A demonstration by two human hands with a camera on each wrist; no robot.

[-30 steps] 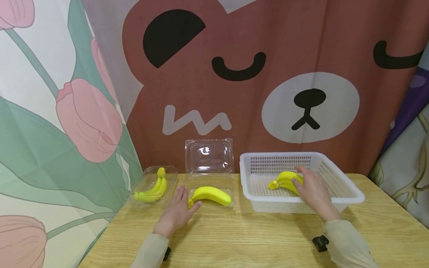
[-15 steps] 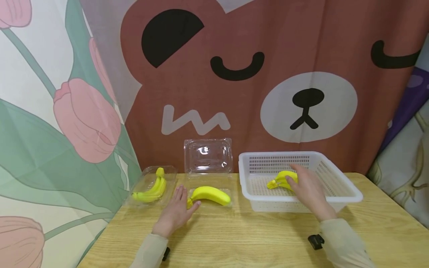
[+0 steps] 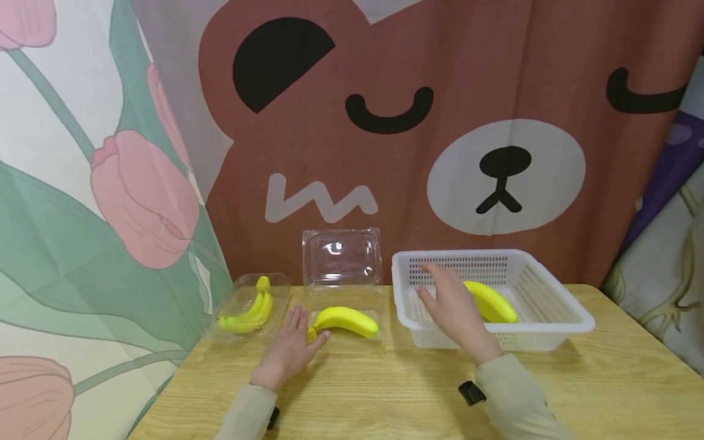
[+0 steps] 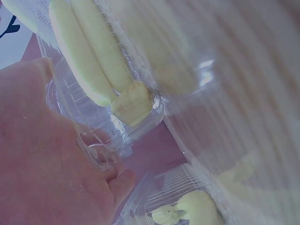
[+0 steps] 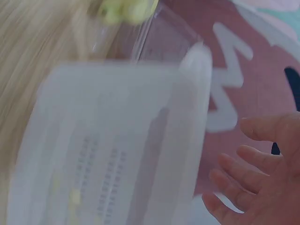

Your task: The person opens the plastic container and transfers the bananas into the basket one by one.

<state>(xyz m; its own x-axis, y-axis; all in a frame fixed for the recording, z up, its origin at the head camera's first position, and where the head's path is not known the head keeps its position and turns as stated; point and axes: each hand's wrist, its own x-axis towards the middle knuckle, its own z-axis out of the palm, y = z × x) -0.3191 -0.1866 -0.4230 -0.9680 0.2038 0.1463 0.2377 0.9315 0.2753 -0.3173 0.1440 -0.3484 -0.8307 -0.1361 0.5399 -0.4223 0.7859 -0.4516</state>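
My left hand (image 3: pixel 287 354) rests with straight fingers at the left edge of an open clear plastic clamshell box (image 3: pixel 341 260), its lid standing up behind. A bunch of yellow bananas (image 3: pixel 348 321) lies in that box, and my thumb is right by its stem. In the left wrist view, my fingers lie along the box rim. My right hand (image 3: pixel 452 308), fingers spread and holding nothing, hovers over the left part of a white plastic basket (image 3: pixel 572 321). Bananas (image 3: pixel 493 304) lie in the basket, partly hidden behind this hand.
Another clear box (image 3: pixel 283 282) with a bunch of bananas (image 3: pixel 258 313) stands at the left of the wooden table (image 3: pixel 374 391). A printed curtain (image 3: pixel 401 171) hangs close behind the boxes and basket.
My right hand has moved left, away from over the basket's bananas, which now show their right end and lie where they were. My left hand has stayed in place.
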